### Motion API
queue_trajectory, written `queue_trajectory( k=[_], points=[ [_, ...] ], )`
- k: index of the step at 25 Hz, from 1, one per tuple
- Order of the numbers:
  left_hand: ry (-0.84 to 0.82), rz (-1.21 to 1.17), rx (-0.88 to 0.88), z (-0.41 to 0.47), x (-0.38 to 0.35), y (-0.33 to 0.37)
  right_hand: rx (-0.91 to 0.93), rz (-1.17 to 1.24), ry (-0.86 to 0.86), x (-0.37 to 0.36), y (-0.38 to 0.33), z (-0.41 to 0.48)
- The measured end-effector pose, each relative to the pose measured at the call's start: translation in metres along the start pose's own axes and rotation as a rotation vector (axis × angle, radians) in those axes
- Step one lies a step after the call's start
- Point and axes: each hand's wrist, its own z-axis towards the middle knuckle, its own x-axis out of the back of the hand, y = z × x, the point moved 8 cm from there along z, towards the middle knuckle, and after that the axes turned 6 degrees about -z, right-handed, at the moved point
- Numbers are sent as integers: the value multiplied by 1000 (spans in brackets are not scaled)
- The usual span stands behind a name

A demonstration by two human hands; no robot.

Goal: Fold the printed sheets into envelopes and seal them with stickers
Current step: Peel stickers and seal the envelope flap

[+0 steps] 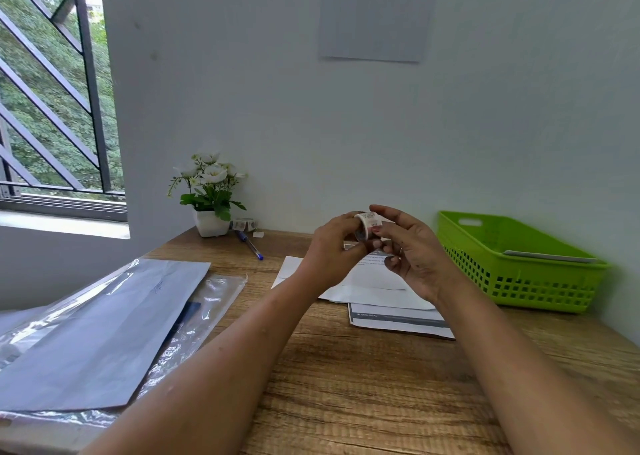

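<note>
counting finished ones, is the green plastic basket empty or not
Not empty: one flat pale paper item lies inside the green plastic basket. Whether it is a sealed envelope, cannot tell.

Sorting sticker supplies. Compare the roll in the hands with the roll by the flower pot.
The held roll is above the desk, pinched by the left hand and right hand; the pot-side roll sits on the desk, untouched. The held roll shows reddish print; the pot-side roll shows greyish rounds. Both are small rolls.
</note>
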Motion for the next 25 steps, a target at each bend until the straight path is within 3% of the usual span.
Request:
queue_trajectory(
  k=[18, 20, 25],
  points=[
    [41, 25, -6, -4, 1, 4, 20, 7, 25, -2, -2, -1],
    [50, -79, 67, -4, 2, -1, 33, -31, 17, -2, -3, -1],
    [-21, -719, 460, -9, -13, -17, 62, -121, -28, -6, -6, -4]
  ],
)
